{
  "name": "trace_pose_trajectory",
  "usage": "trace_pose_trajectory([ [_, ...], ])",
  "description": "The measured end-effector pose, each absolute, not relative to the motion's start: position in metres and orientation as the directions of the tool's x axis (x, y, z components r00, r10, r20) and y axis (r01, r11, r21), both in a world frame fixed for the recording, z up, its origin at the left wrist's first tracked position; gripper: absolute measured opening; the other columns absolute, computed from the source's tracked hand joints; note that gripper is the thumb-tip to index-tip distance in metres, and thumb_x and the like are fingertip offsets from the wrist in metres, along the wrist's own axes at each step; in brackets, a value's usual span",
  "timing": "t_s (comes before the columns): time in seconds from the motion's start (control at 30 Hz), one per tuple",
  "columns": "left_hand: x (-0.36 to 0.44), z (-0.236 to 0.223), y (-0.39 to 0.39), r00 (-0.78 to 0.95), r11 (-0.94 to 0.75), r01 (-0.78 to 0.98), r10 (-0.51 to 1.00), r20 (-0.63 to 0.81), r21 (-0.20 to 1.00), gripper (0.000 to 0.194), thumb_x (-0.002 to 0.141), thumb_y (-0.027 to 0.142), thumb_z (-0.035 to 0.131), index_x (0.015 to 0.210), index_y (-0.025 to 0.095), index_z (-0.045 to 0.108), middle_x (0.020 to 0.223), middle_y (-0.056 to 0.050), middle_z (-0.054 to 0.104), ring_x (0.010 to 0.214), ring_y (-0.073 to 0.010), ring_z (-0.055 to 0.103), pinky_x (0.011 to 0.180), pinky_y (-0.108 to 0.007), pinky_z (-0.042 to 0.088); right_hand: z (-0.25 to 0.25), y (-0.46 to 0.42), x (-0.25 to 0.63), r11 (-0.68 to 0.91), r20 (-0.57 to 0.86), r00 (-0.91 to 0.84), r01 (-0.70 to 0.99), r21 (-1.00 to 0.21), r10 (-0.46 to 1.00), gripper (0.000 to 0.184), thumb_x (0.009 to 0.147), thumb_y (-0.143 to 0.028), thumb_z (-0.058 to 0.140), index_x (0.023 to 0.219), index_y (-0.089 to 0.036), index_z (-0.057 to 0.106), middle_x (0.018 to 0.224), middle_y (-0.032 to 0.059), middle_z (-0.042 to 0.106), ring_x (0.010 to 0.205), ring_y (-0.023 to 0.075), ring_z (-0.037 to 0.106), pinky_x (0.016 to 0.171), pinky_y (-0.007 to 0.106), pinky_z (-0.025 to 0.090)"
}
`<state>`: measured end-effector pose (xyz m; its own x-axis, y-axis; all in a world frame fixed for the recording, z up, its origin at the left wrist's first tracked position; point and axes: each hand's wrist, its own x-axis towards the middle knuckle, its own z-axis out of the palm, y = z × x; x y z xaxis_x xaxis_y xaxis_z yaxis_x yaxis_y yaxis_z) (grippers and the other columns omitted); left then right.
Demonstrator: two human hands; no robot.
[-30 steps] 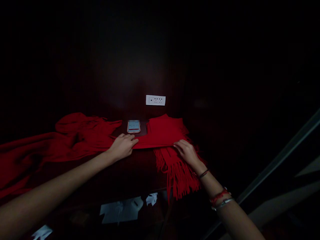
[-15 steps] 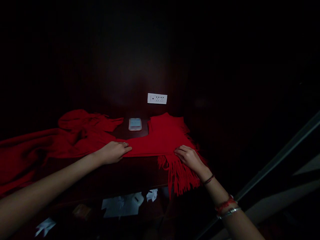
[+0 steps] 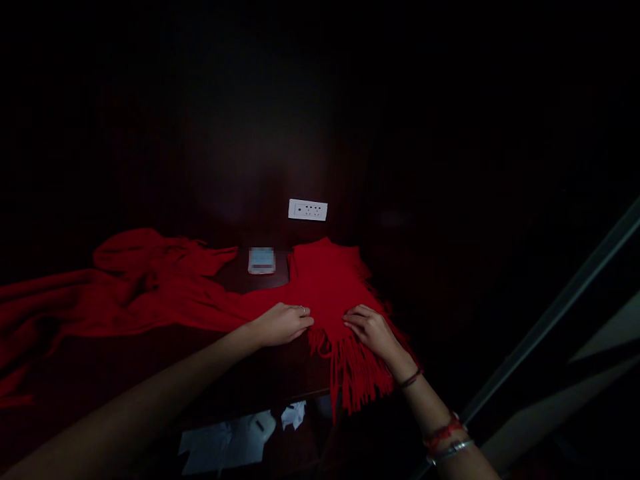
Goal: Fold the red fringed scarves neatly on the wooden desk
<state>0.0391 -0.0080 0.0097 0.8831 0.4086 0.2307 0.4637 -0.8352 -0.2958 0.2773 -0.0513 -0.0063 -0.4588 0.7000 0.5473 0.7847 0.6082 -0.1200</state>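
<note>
My left hand (image 3: pixel 283 324) has moved right along the red fringed scarf (image 3: pixel 325 280), shortening the span to my right hand (image 3: pixel 373 330). Both touch its near edge on the dark table (image 3: pixel 300 373), fingers loosely curled; I can't tell whether either pinches cloth. Darkness blurs the folds; the phone (image 3: pixel 262 261) screen is pixelated.

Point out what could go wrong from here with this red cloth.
The fringe hangs over the table edge, so it might snag or drag the layers askew.
Loose red cloth, bunched at the left, could wrinkle or tug against the left hand.
The phone lies close behind the cloth and might get swept or covered.
</note>
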Motion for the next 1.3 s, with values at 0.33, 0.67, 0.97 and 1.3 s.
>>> trace_pose_trajectory([
  [0.33, 0.041, 0.0, -0.003, 0.875, -0.852, 0.464, 0.399, 0.273, -0.243, 0.014, 0.082, 0.021, 0.037, 0.086, 0.02, 0.05, 0.086, -0.003, 0.055, 0.079, -0.015, 0.053, 0.064, -0.023, 0.042, 0.03, -0.025, 0.273, 0.397, 0.577, -0.171, 0.87, -0.292, 0.799, 0.043, 0.084, -0.038, 0.029, 0.115, -0.014, 0.047, 0.118, 0.0104, 0.047, 0.111, 0.0174, 0.04, 0.094, 0.033, 0.03],
  [0.67, 0.017, 0.015, -0.005, 0.876, -0.875, 0.471, 0.449, 0.179, -0.113, 0.011, 0.075, 0.021, 0.042, 0.083, 0.019, 0.05, 0.084, -0.003, 0.055, 0.075, -0.0161, 0.053, 0.063, -0.025, 0.041, 0.015, 0.011, 0.232, 0.201, -0.035, -0.204, 0.976, -0.081, 0.978, 0.062, 0.078, -0.06, 0.014, 0.132, -0.029, 0.012, 0.139, 0.0004, 0.007, 0.125, 0.026, 0.003, 0.097, 0.051, 0.007],
  [0.97, 0.011, 0.019, -0.004, 0.859, -0.863, 0.504, 0.496, 0.128, -0.04, 0.011, 0.071, 0.017, 0.043, 0.08, 0.019, 0.05, 0.08, -0.003, 0.057, 0.072, -0.0162, 0.053, 0.063, -0.025, 0.04, 0.027, 0.037, 0.217, 0.172, 0.056, -0.171, 0.985, -0.023, 0.984, 0.061, 0.077, -0.062, 0.012, 0.131, -0.034, 0.01, 0.14, -0.0041, 0.002, 0.125, 0.0285, -0.002, 0.096, 0.053, 0.005],
  [1.3, -0.016, 0.015, 0.028, 0.494, -0.518, 0.839, 0.854, 0.164, 0.169, 0.049, 0.081, 0.044, 0.031, 0.121, 0.016, 0.038, 0.126, -0.014, 0.036, 0.115, -0.026, 0.033, 0.091, -0.039, 0.029, 0.002, 0.052, 0.224, 0.074, 0.066, -0.07, 0.996, -0.05, 0.995, 0.057, 0.077, -0.06, 0.01, 0.13, -0.038, 0.006, 0.139, -0.0061, -0.001, 0.124, 0.0301, -0.002, 0.096, 0.052, 0.008],
])
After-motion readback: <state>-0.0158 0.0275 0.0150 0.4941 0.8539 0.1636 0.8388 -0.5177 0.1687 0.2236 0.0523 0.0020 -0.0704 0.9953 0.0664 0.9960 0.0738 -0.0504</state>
